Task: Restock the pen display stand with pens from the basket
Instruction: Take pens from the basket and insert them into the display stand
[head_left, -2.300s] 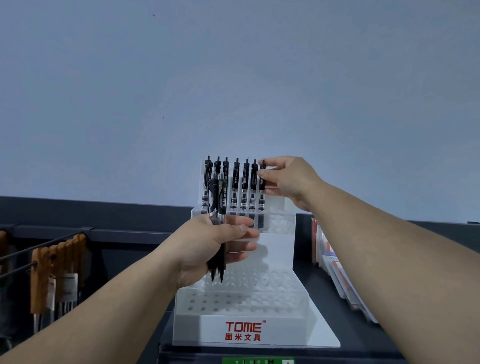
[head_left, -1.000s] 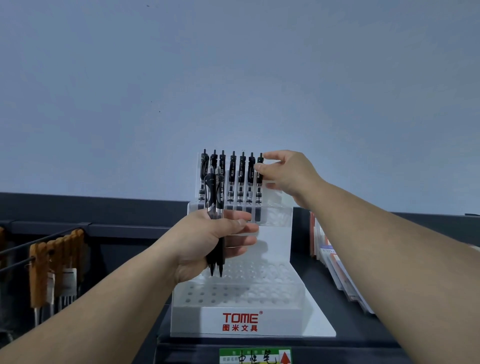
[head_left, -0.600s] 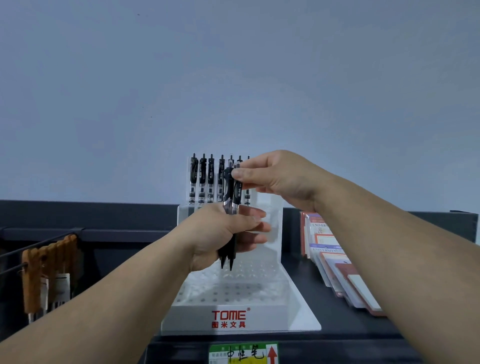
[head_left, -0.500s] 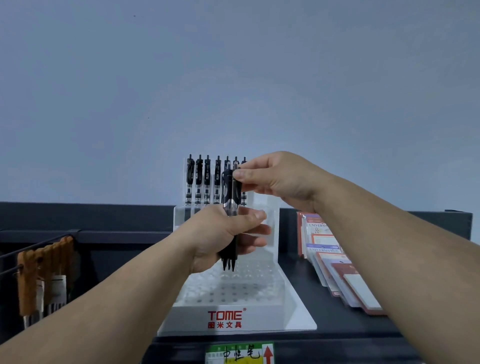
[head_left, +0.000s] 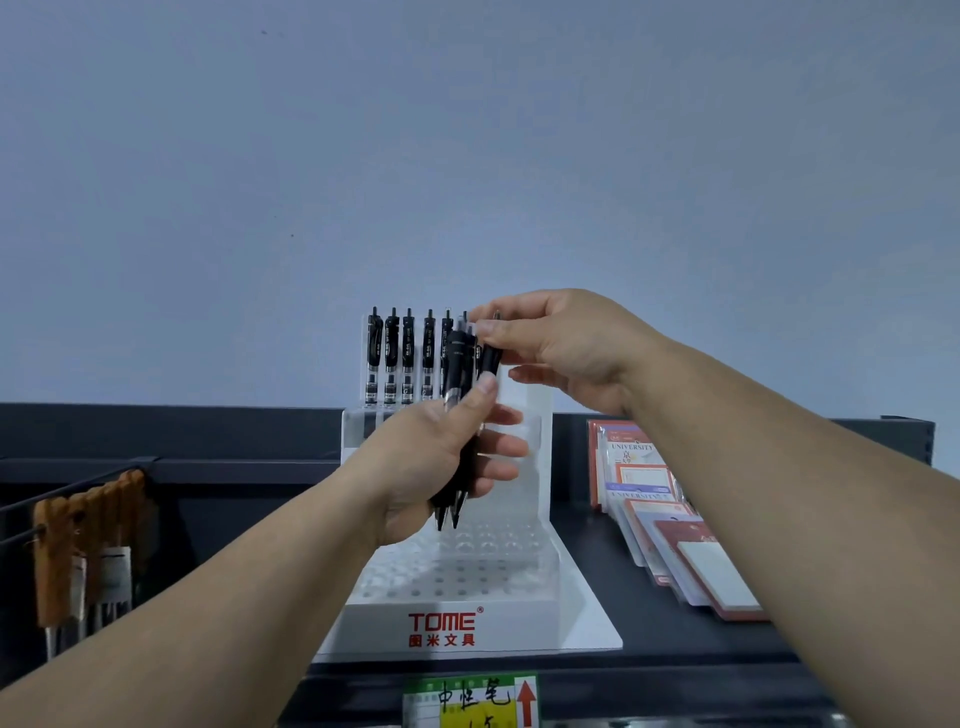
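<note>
A white tiered pen display stand (head_left: 452, 616) marked TOME stands on a dark shelf. Several black pens (head_left: 400, 358) stand upright in its top back row. My left hand (head_left: 441, 462) grips a small bundle of black pens (head_left: 457, 415) in front of the stand, tips pointing down. My right hand (head_left: 561, 353) pinches the top of one black pen (head_left: 490, 358) from that bundle, just right of the filled row. The lower tiers show rows of holes without pens. No basket is in view.
Notebooks and cards (head_left: 675, 525) lean in a row on the shelf right of the stand. Brown-handled tools (head_left: 88, 540) hang from wire hooks at the left. A green and yellow price label (head_left: 470, 701) sits on the shelf edge below the stand. Behind is a plain grey wall.
My right hand left the last pen in the top row and came to the bundle in my left hand, pinching one pen's top. The view shifted left, bringing the notebooks into sight.
</note>
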